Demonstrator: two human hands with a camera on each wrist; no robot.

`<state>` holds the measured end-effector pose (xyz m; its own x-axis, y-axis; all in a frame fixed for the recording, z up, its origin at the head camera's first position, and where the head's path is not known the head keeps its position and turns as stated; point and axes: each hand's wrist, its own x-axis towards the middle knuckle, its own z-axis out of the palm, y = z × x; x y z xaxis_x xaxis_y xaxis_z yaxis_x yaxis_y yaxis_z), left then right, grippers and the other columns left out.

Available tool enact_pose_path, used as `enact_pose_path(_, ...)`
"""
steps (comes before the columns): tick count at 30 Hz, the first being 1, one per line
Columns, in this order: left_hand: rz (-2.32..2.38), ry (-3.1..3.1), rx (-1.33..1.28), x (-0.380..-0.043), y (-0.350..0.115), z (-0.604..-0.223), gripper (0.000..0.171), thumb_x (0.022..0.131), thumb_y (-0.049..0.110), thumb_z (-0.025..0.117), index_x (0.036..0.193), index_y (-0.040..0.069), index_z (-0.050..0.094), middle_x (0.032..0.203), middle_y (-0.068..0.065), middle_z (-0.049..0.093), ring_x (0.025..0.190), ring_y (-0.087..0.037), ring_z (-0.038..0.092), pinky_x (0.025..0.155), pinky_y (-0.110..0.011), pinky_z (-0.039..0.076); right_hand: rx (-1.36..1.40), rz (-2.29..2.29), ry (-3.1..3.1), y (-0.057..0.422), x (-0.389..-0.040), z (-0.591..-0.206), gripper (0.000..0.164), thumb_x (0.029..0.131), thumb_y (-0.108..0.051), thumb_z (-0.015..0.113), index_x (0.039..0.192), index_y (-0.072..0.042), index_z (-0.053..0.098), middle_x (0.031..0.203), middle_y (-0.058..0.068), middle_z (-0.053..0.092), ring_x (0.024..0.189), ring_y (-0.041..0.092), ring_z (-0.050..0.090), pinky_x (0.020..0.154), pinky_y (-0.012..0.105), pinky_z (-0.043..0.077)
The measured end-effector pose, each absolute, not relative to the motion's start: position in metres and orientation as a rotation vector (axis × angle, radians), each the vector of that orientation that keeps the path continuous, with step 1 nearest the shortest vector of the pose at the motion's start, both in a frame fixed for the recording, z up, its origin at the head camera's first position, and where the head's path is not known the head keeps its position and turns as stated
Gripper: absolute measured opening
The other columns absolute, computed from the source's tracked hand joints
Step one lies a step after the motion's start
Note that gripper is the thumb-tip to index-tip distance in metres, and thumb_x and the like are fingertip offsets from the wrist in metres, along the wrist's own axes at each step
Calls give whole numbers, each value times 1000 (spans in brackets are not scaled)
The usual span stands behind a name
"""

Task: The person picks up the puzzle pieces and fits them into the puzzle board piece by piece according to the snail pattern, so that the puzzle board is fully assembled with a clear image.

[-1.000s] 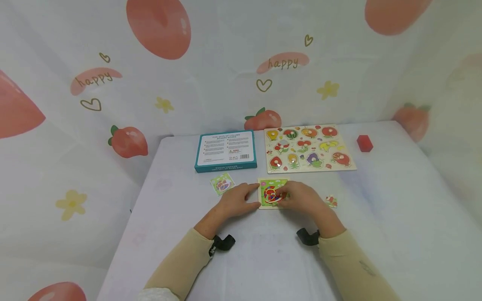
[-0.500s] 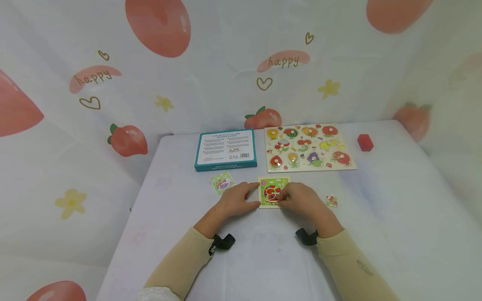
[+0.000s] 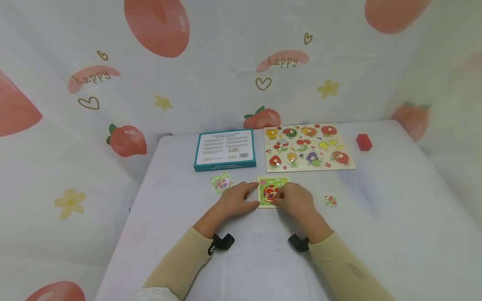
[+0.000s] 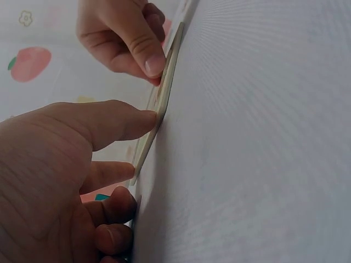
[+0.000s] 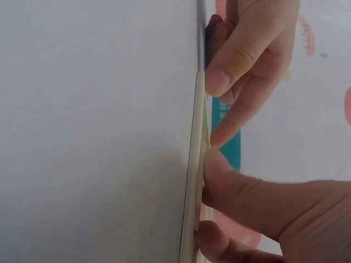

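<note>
A small square wooden puzzle [image 3: 263,182] lies on the table, showing a red and blue snail-like picture on green inside a pale frame. My left hand [image 3: 236,200] touches its left edge, thumb and index finger straight and spread apart, the other fingers curled in. Over the picture's right part, my right hand [image 3: 297,200] pinches a puzzle piece, and a bit of red [image 4: 156,81] shows beneath its thumb in the left wrist view. Most of that piece is hidden by the fingers. The puzzle's edge [image 5: 192,164] appears side-on in the right wrist view.
A picture card [image 3: 221,182] lies beyond my left hand, and a small printed piece [image 3: 331,200] lies right of my right hand. Farther back are a teal-edged box [image 3: 225,149], a fruit peg puzzle board [image 3: 269,166] and a red block [image 3: 364,142].
My right hand has shifted slightly left and its wrist has swung inward over the puzzle, fingers still at the picture. The left hand keeps its place at the puzzle's edge.
</note>
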<state>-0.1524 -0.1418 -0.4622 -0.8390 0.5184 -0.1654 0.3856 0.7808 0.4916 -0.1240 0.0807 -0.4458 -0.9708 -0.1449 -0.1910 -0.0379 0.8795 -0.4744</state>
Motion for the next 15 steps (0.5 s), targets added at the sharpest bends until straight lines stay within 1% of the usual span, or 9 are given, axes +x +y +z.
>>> enact_pose_path(3, 660, 2679, 705, -153, -143, -463, 68, 94, 43, 71, 154, 18, 50, 86, 0, 50, 78, -14, 47, 64, -29, 35, -125, -717, 2874, 79, -124, -449, 24, 84, -28, 87, 71, -16, 71, 68, -4, 59, 68, 17, 52, 63, 33, 40)
enact_pose_path(6, 656, 2681, 707, -153, -143, -464, 68, 94, 43, 70, 154, 18, 50, 86, 1, 50, 79, -14, 47, 64, -29, 36, -125, -746, 2893, 78, -125, -451, 21, 82, -28, 88, 77, -14, 73, 71, -4, 61, 71, 18, 54, 66, 34, 42)
enact_pose_path(9, 660, 2682, 709, -154, -143, -464, 67, 94, 44, 70, 154, 19, 50, 87, 1, 51, 79, -14, 47, 65, -29, 36, -117, -764, 2891, 79, -126, -452, 22, 82, -30, 88, 81, -14, 74, 72, -4, 61, 73, 19, 54, 68, 34, 43)
enact_pose_path(15, 676, 2676, 706, -153, -143, -465, 68, 94, 44, 71, 154, 20, 50, 88, 1, 51, 80, -14, 48, 66, -30, 38, -150, -773, 2880, 83, -126, -453, 23, 82, -31, 87, 85, -14, 73, 73, -3, 60, 72, 18, 53, 68, 34, 43)
